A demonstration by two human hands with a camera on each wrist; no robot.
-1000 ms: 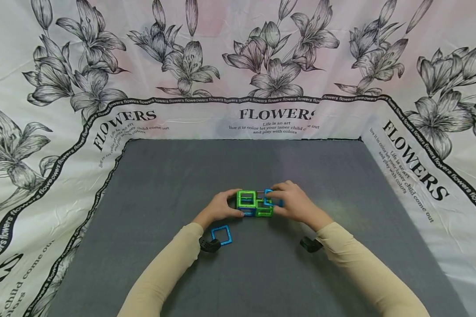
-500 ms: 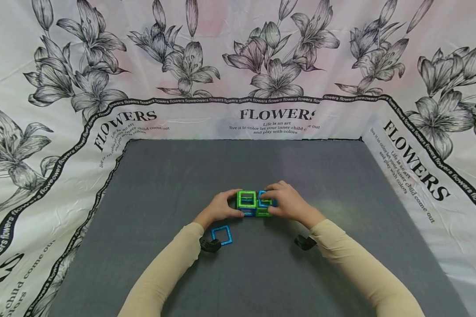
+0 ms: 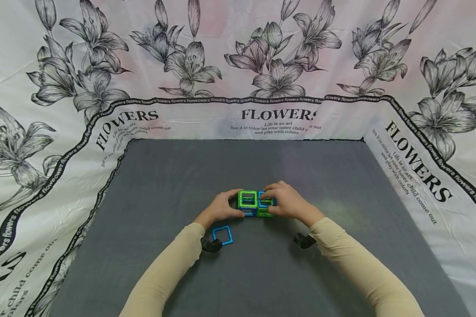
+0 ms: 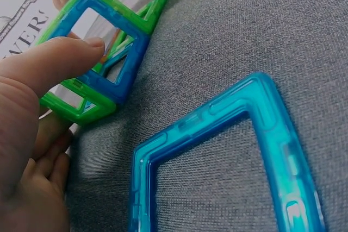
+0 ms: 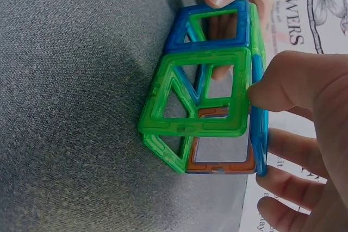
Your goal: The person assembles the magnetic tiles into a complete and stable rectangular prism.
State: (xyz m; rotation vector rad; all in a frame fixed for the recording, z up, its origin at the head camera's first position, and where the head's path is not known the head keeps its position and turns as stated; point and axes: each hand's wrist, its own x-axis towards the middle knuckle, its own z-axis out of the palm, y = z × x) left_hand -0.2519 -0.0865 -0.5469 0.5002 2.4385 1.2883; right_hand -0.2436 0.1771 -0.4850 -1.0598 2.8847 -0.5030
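A two-cube block of square magnetic tiles [image 3: 247, 205] stands on the grey table, with green and blue frames in front and an orange one [image 5: 220, 168] at its far side. My left hand [image 3: 221, 206] grips the block's left end. Its thumb lies on the front blue tile [image 4: 128, 63], and its other fingers reach round the end. Over the top of the right cube lies a blue square tile [image 5: 260, 120]. My right hand [image 3: 288, 201] pinches that tile, thumb at the near edge and fingers at the far side. The tile seems to touch the cube's upper edges.
A loose blue square tile [image 3: 222, 235] lies flat on the grey table [image 3: 238, 167], close to the left wrist. Black wrist cameras hang below both wrists. White flower-printed cloth [image 3: 206, 119] rises beyond the table's back and side edges.
My right hand has moved left with the blue tile, bringing it over the right cube. The left hand keeps its grip on the block, and the loose tile stays put.
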